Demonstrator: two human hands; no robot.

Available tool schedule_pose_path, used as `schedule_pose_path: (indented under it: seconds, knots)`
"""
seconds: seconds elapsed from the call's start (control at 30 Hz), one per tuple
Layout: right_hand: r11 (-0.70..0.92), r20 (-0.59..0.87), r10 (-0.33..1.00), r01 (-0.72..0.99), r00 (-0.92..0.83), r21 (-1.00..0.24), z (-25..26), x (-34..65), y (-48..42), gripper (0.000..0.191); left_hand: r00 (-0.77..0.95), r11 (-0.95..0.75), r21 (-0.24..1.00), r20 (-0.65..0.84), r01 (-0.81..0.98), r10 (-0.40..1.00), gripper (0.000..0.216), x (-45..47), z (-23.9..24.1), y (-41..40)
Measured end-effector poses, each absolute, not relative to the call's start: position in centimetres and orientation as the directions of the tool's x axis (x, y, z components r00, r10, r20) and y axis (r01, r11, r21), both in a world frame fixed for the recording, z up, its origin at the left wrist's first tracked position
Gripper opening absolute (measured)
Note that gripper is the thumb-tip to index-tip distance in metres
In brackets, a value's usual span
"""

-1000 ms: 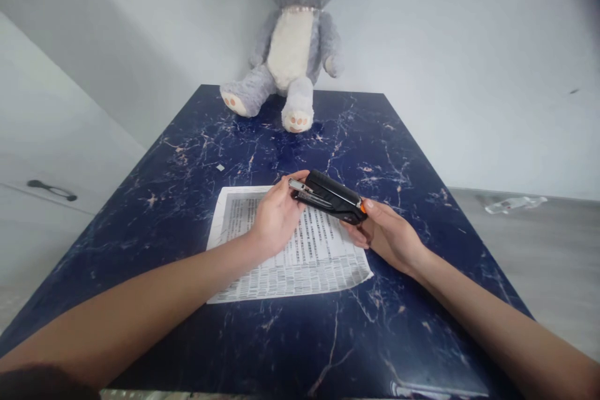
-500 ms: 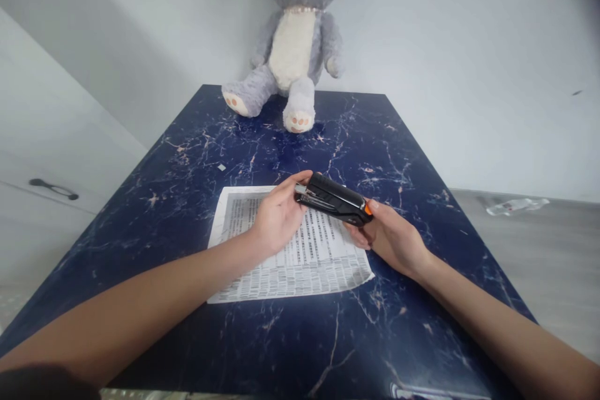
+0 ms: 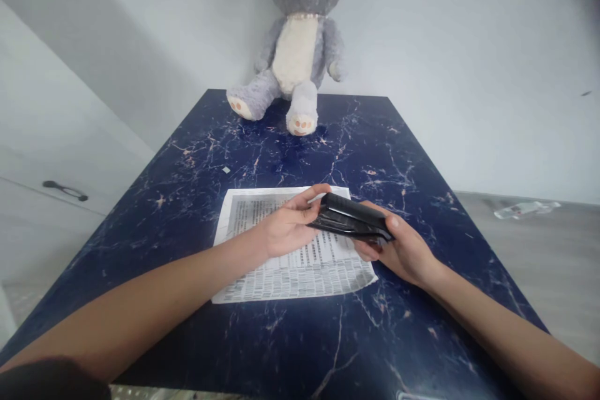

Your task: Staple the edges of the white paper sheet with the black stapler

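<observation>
A black stapler (image 3: 354,215) is held between my two hands above the printed paper. My left hand (image 3: 295,223) is closed on its left end, thumb and fingers at the front tip. Around the right, rear end my right hand (image 3: 405,240) is closed, thumb on the near side and fingers behind and below. Under the hands the printed paper (image 3: 281,281) lies on the table, its lower right corner slightly curled. My left hand and the stapler cover part of the text.
A grey and white plush toy (image 3: 295,50) sits at the far edge of the dark blue marbled table (image 3: 187,350). A small pale scrap (image 3: 225,170) lies left of centre. A clear plastic bottle (image 3: 525,209) rests on the floor at right; a cabinet handle (image 3: 65,190) is at left.
The stapler has turned in my hands, so its orange part no longer shows. Both hands have shifted slightly right and down in view. The left fingers have moved around its front end.
</observation>
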State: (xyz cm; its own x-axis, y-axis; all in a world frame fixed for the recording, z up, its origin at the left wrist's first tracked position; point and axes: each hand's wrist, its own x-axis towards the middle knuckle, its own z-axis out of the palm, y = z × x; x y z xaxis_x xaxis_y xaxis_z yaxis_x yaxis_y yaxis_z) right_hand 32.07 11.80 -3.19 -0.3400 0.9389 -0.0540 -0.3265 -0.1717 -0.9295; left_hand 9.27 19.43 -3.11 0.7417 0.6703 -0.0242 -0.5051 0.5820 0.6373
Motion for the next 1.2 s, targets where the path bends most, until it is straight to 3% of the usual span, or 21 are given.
schedule_pose_path:
  seconds: [0.13, 0.3, 0.4, 0.67, 0.93, 1.1, 1.2]
  knots:
    - [-0.133, -0.055, 0.950, -0.241, -0.306, -0.961, -3.1, 32.1, 11.9, 0.064, 0.765, 0.560, 0.689, -0.015, -0.459, 0.644, 0.039, 9.4, -2.8, 19.1]
    - [-0.128, -0.088, 0.984, -0.276, -0.155, -0.952, -3.2, 32.2, 12.0, 0.035, 0.707, 0.482, 0.725, 0.009, -0.491, 0.707, 0.022, 9.8, -3.2, 18.9]
    - [-0.135, -0.097, 0.987, -0.323, -0.131, -0.937, -3.4, 33.0, 12.2, 0.029, 0.700, 0.434, 0.763, 0.033, -0.479, 0.714, 0.028, 10.0, -3.7, 18.8]
    - [-0.185, -0.127, 0.971, -0.304, -0.202, -0.934, -2.9, 34.8, 12.9, 0.025, 0.754, 0.221, 0.904, 0.149, -0.366, 0.640, 0.048, 9.5, -3.8, 18.4]
    - [-0.251, -0.145, 0.925, -0.280, -0.351, -0.927, -3.1, 34.9, 12.7, 0.032, 0.764, 0.215, 0.927, 0.104, -0.306, 0.637, 0.048, 9.5, -2.9, 17.3]
    - [-0.200, -0.099, 0.903, -0.205, -0.418, -0.958, -2.2, 34.3, 12.4, 0.034, 0.711, -0.035, 0.955, 0.244, -0.296, 0.659, 0.035, 9.5, -3.0, 15.8]
    - [-0.157, -0.067, 0.895, -0.172, -0.441, -0.973, -1.7, 34.2, 12.6, 0.035, 0.683, -0.161, 0.942, 0.326, -0.295, 0.653, 0.039, 9.4, -3.4, 15.4]
